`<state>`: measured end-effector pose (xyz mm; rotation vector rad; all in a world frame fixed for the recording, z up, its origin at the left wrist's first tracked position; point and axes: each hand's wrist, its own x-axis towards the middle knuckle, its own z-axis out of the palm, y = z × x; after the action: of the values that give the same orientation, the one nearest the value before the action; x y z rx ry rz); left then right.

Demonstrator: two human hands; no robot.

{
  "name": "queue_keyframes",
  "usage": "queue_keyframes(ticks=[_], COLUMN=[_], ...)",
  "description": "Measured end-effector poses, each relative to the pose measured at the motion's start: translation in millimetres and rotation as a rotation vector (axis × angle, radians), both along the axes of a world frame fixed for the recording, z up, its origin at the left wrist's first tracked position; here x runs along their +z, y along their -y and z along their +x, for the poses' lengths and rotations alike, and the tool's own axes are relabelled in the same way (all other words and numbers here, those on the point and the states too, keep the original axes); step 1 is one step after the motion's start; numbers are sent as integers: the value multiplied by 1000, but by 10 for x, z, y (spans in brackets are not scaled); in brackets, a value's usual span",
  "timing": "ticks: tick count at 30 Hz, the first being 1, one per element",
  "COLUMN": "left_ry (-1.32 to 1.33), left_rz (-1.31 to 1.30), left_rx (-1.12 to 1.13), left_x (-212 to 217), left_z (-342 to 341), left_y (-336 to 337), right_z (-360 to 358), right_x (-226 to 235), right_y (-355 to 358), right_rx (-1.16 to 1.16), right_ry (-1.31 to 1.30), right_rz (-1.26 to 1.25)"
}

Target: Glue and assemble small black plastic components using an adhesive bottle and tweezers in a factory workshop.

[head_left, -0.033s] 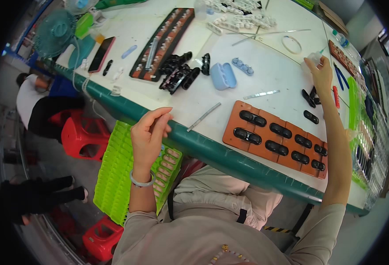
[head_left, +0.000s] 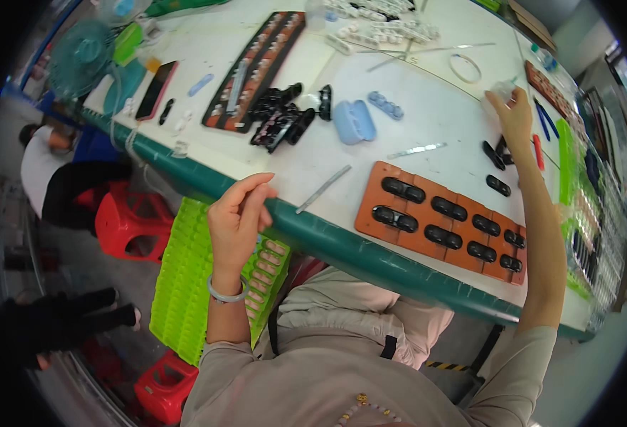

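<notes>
- Pinching a small translucent container (head_left: pixel 500 91) between thumb and fingers, the right hand (head_left: pixel 510 112) is nearly closed, its arm stretched far forward over the tabletop (head_left: pixel 438 121).
- The left hand (head_left: pixel 235 217) hangs at the tabletop's front edge, half open, fingers loosely curled towards the thumb, nothing visible in it; its forearm blocks part of a green tray (head_left: pixel 178 285) below.
- Beside the right forearm lie loose black pieces (head_left: pixel 498 186) (the arm may hide some, so I leave them uncounted), plus one pair of blue pliers (head_left: pixel 543 121) and one red tool (head_left: pixel 538 151) on its other side.
- Between the hands, one orange tray (head_left: pixel 372 192) bears eight black oval pieces (head_left: pixel 443 237), in two rows of four.
- Beyond the left hand: two loose metal strips (head_left: pixel 325 188), one light-blue case (head_left: pixel 354 121), one bumpy light-blue piece (head_left: pixel 386 105) and a black heap (head_left: pixel 278 119).
- Farther back, one long rack (head_left: pixel 272 67) carries a metal bar (head_left: pixel 238 85).
</notes>
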<state>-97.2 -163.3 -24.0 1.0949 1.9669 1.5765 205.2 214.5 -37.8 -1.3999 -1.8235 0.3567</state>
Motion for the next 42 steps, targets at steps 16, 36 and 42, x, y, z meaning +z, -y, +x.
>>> queue_keyframes(ticks=[16, 36, 42], left_ry=[80, 393, 748], left_rz=[214, -146, 2], left_rx=[-272, -1043, -1031], left_x=[26, 523, 476], left_z=[341, 1095, 1343], left_y=[-436, -1528, -1768], right_z=[-656, -238, 45], right_x=[353, 1058, 1091], right_y=[1035, 1473, 1499], right_rx=[827, 786, 652], right_ry=[546, 132, 14], right_rz=[-209, -139, -337])
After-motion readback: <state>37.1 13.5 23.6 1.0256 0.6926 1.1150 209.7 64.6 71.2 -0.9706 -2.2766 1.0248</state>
